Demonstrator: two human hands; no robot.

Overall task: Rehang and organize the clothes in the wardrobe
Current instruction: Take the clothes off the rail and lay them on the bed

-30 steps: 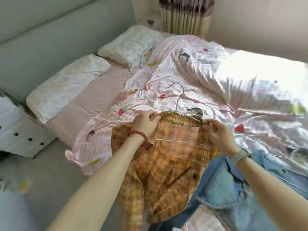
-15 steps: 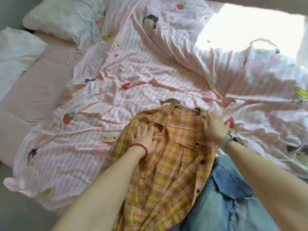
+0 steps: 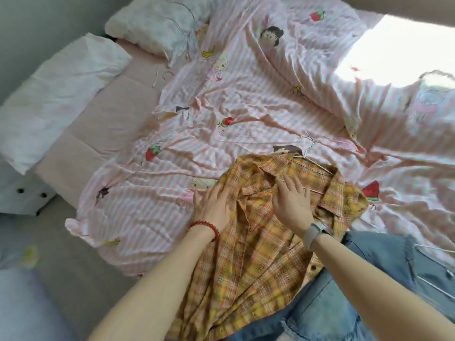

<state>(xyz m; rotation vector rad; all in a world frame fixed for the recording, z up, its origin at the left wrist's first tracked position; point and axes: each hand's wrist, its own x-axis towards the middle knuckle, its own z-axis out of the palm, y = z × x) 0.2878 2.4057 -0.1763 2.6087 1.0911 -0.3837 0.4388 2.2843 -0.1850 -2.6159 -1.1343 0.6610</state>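
Observation:
A yellow-orange plaid shirt [image 3: 256,257] lies flat on the bed on a thin metal hanger [image 3: 307,153], whose hook sticks out past the collar. My left hand [image 3: 214,207] rests flat with straight fingers on the shirt's left shoulder. My right hand [image 3: 291,200] presses flat on the chest just below the collar, fingers spread. Blue denim clothing [image 3: 327,303] lies under and to the right of the shirt, with a second wire hanger [image 3: 433,249] on it.
A pink striped quilt [image 3: 246,114] with cartoon prints covers the bed. Two pillows [image 3: 61,94] lie at the left by the grey headboard. A white perforated cabinet [image 3: 22,195] stands beside the bed. Bright sunlight falls on the quilt's far right.
The shirt, first held up by its shoulders, has been laid on the bed. My right hand moved from the right shoulder to the chest; my left slid to the left shoulder.

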